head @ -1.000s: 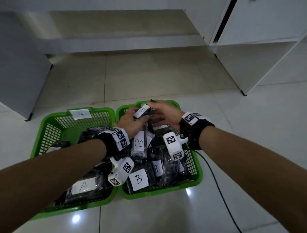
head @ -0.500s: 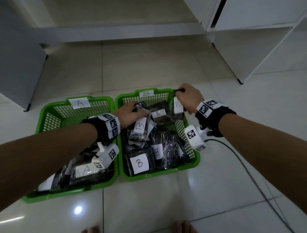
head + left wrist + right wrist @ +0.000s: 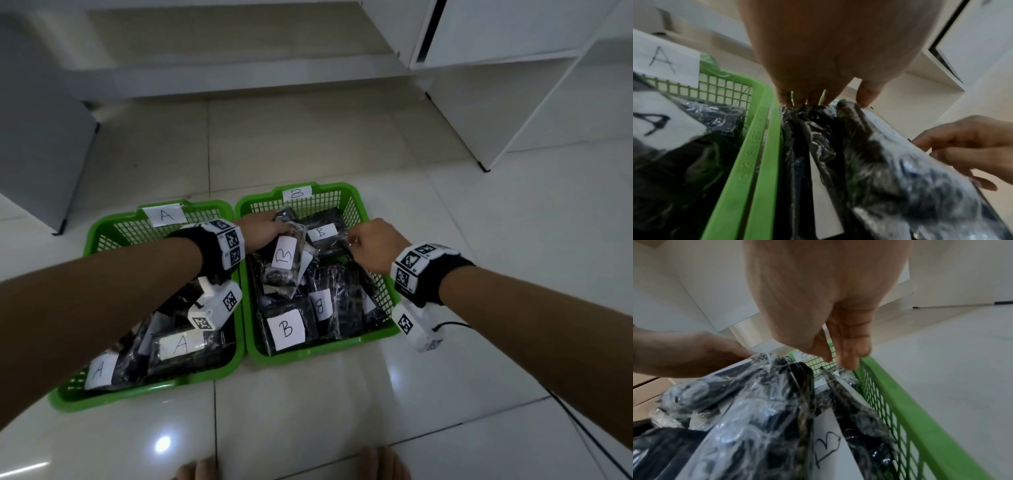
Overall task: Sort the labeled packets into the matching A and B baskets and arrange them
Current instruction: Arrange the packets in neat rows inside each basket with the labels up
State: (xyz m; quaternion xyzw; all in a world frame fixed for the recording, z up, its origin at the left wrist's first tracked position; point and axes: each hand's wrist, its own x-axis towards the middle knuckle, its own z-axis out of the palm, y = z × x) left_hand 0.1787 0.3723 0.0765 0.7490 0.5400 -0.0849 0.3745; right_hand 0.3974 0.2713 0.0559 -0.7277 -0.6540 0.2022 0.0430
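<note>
Green plastic B basket (image 3: 356, 192) sits right of the A basket (image 3: 102, 233), rims touching. Your left hand (image 3: 263, 230) grips the top of an upright B packet (image 3: 286, 260) in the B basket's rear left; its long axis runs near to far, label facing you. Your right hand (image 3: 375, 245) pinches the plastic of a flat B packet (image 3: 322, 233) lying crosswise beside it.

Both bare forearms reach forward and down, each wrist wrapped in a black band. The left hand (image 3: 262, 229) is palm-down with fingers (image 3: 813, 99) pointing downward, the thumb set apart from them. The right hand (image 3: 375, 245) is knuckles-up, its fingers (image 3: 849, 353) curled, apparently pinching something, though blur hides the contact.
</note>
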